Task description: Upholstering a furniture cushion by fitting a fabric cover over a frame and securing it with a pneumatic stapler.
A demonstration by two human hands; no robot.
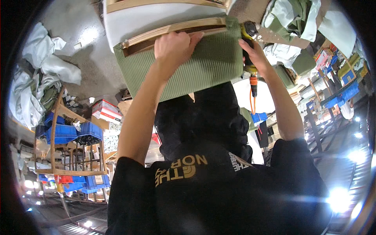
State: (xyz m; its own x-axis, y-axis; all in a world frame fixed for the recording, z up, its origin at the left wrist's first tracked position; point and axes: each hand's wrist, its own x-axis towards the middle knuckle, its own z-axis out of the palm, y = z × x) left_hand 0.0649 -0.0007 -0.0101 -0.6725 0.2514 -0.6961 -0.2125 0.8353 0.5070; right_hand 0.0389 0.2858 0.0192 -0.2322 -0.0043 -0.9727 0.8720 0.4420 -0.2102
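Note:
A box-like upholstered piece (207,64), covered in ribbed green fabric, is tilted in front of my body. Along its far side runs a bare pale wooden rail (176,28) with a dark slot below it. My left hand (174,47) is closed over that rail's near edge, thumb stretched to the right along the slot. At the piece's right end, my right hand (255,56) grips a black-and-yellow air staple gun (249,29), partly hidden by my fingers. An orange fitting (253,80) and thin orange hose hang from the tool. Whether its nose touches the fabric cannot be made out.
Beyond lies a white padded piece (133,23) with wooden edging. Crumpled pale fabric (39,58) is heaped on the left, with more fabric (293,19) at the far right. A wooden rack with blue bins (62,133) stands left; other blue bins (342,96) are on the right.

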